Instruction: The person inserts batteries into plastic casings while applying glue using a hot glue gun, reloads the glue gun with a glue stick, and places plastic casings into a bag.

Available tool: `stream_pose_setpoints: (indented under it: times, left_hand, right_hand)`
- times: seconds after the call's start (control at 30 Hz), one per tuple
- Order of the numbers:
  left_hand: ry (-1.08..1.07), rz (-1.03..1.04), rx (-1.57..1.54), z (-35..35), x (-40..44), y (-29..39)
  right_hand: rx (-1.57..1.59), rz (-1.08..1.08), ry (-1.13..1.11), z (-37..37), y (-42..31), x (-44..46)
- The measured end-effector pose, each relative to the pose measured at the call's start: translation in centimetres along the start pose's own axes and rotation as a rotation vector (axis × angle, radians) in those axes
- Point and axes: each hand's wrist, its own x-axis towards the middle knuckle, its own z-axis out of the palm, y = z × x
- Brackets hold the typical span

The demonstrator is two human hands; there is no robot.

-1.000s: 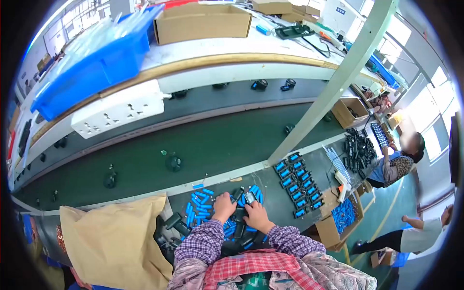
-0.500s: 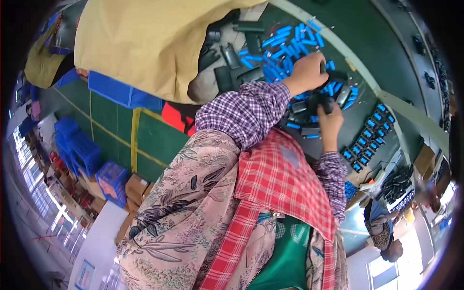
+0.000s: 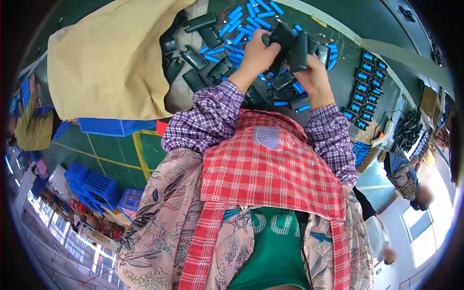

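Note:
My left hand (image 3: 257, 57) is closed round a black plastic casing (image 3: 281, 44), thumb and fingers along its near side. Close beside it, my right hand (image 3: 314, 81) grips another black plastic casing (image 3: 299, 52), held upright. The two casings are almost side by side; whether they touch, I cannot tell. Under and beyond my hands lies a loose heap of blue cylindrical battery cells (image 3: 235, 23) with thin wires. More black casings (image 3: 195, 59) lie to the left of the heap, some showing their hollow inside. Another casing (image 3: 282, 81) lies just below my hands.
Rows of black casings with blue cells (image 3: 366, 92) stand at the right of the green table (image 3: 333, 34). A tan cloth (image 3: 106, 67) covers the left side, above a blue bin (image 3: 113, 126). Black cables (image 3: 406, 130) pile up at far right. Other people are in the background.
Both hands have come together and lifted the casings higher. My left hand has drawn back from over the heap, and my right hand has moved up beside it. The view has shifted.

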Motion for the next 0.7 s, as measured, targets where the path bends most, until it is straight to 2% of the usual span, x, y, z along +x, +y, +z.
stream_pose_setpoints:
  times: [0.07, 0.13, 0.2, 0.33, 0.4, 0.47, 0.57, 0.7]
  left_hand:
    - [0.257, 0.468, 0.353, 1.2, 0.5, -2.1]
    - [0.177, 0.553, 0.399, 1.6, -1.3, -0.7]
    - [0.197, 0.401, 0.414, 1.9, -1.6, -0.7]
    - [0.237, 0.547, 0.490, 0.4, -1.6, -1.6]
    - [0.263, 0.627, 0.424, -1.0, -1.8, -1.4]
    - [0.164, 0.541, 0.386, -2.4, -2.4, -1.3]
    - [0.097, 0.480, 0.378, -3.6, -3.3, -1.3]
    - [0.068, 0.404, 0.443, -5.4, -3.1, -1.3]
  right_hand:
    - [-0.019, 0.027, -0.035, 0.9, 0.2, -1.0]
    - [-0.199, 0.057, 0.264, 3.6, 1.0, -1.7]
    - [-0.065, 0.086, 0.285, 4.7, 1.4, -0.9]
    - [0.038, 0.079, 0.208, 4.6, 2.3, 0.3]
    - [0.075, 0.083, 0.174, 6.0, 2.6, 0.5]
    - [0.123, 0.116, 0.199, 4.4, 3.5, 2.0]
    - [0.063, 0.062, 0.174, 5.9, 3.9, 2.2]
    - [0.125, 0.128, 0.106, 4.8, 5.5, 3.2]
